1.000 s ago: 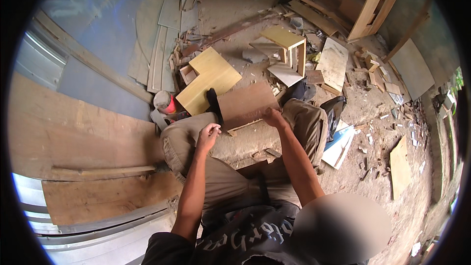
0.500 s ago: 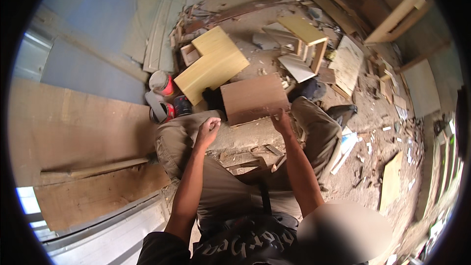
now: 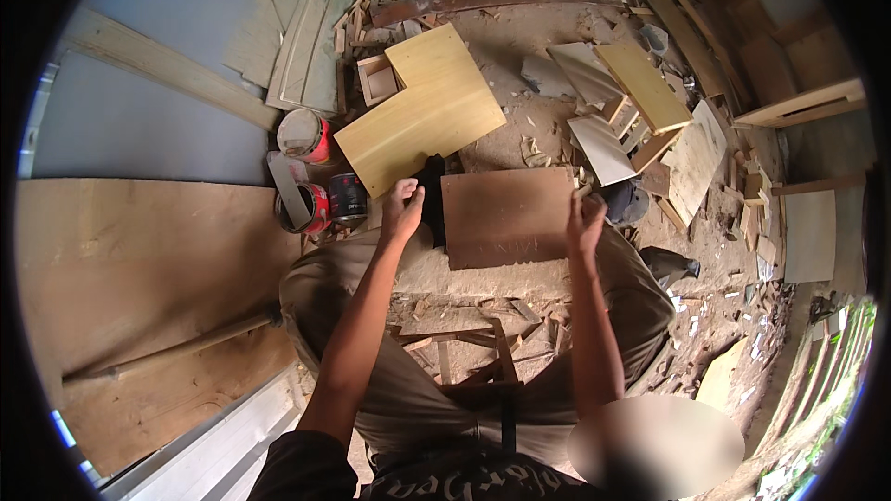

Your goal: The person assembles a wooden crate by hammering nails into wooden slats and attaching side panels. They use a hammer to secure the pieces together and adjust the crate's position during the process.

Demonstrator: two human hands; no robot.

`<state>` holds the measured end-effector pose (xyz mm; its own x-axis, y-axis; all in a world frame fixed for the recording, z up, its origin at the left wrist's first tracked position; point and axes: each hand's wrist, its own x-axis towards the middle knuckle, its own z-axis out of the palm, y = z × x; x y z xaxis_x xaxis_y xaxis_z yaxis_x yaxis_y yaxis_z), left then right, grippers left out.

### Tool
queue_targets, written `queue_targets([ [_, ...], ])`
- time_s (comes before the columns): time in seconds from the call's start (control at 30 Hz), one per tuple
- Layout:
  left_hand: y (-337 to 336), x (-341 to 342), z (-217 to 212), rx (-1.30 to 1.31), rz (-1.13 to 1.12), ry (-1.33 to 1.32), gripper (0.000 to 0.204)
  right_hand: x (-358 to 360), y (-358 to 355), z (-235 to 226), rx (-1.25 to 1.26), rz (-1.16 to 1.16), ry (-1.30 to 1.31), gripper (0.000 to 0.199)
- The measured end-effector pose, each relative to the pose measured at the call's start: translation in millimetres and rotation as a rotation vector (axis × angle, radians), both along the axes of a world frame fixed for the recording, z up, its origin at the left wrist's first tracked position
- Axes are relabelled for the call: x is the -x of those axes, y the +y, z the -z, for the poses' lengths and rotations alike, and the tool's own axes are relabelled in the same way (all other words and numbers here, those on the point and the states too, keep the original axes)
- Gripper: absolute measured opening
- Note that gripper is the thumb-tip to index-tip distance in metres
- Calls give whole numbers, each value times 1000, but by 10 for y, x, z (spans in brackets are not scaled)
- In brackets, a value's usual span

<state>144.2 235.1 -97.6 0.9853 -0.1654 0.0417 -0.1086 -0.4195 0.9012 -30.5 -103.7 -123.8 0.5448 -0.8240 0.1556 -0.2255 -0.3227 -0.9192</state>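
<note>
A brown rectangular board (image 3: 506, 215) lies flat in front of my knees. My right hand (image 3: 585, 223) grips its right edge. My left hand (image 3: 401, 209) is at the board's left edge, fingers curled on a black pad-like thing (image 3: 432, 197) that rests against that edge. Just beyond lies a pale yellow L-shaped board (image 3: 427, 111). Below the brown board, a small wooden frame (image 3: 469, 348) sits between my legs among wood scraps.
Two red cans (image 3: 304, 136) (image 3: 311, 209) and a black can (image 3: 346, 197) stand left of my left hand. Large plywood sheets (image 3: 130, 260) cover the floor at left. Offcuts, a small wooden stool (image 3: 640, 93) and panels (image 3: 696, 153) litter the right.
My right hand has slid from the brown board's near left part to its right edge. My left hand has reached forward onto the black thing. The view has tilted forward.
</note>
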Motion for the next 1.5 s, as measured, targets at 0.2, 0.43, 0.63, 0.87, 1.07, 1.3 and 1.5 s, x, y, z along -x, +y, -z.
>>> queue_targets([
  [0.2,74,-656,735,-296,-242,-181,50,-599,-303,-309,166,-153,365,57],
  [0.43,741,-1479,1802,-557,-505,-157,87,-476,341,148,637,-174,675,77],
  [0.63,960,-2096,2274,-217,-561,8,80,-520,331,294,632,-169,639,74],
  [0.87,854,-2285,1829,-320,-825,219,79,-522,317,260,601,-179,642,74],
  [1.07,685,-2344,1274,-355,-827,160,84,-492,311,247,603,-175,661,74],
  [1.3,528,-2276,238,-287,-748,23,83,-458,317,145,578,-202,735,76],
  [1.5,970,-1954,-938,-340,-548,-338,62,42,778,-160,488,-131,502,79],
])
